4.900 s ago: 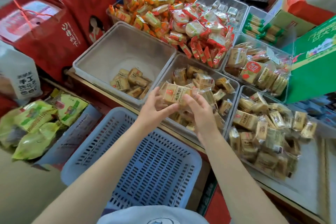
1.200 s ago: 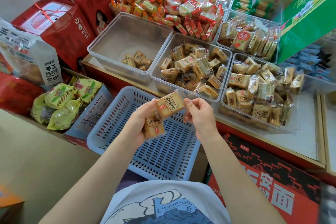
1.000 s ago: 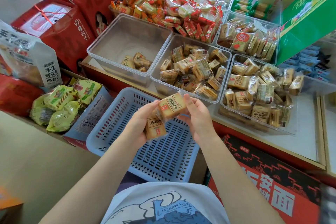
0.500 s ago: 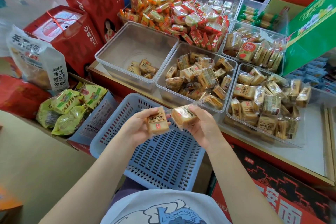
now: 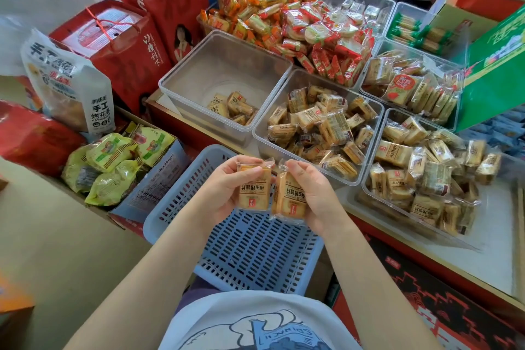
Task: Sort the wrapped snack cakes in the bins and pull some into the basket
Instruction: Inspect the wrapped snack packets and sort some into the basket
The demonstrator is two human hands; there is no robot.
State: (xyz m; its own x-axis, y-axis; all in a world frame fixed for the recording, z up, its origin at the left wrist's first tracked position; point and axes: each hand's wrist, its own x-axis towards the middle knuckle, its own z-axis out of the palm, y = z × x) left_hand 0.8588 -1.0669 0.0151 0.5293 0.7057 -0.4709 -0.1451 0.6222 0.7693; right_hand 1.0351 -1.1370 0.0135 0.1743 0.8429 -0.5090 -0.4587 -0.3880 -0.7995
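Two clear-wrapped tan snack cakes, long axes upright, are held side by side directly above the empty blue slotted plastic basket (image 5: 235,253): one (image 5: 253,189) clamped in the left hand (image 5: 227,193), the other (image 5: 289,197) in the right hand (image 5: 315,199).

Left of the blue basket (image 5: 235,250), the white bag (image 5: 71,88) reads "手工烤花", the red gift box (image 5: 119,45) behind it "以檀树下", and the shirt (image 5: 255,327) below shows mirrored letters I cannot read.
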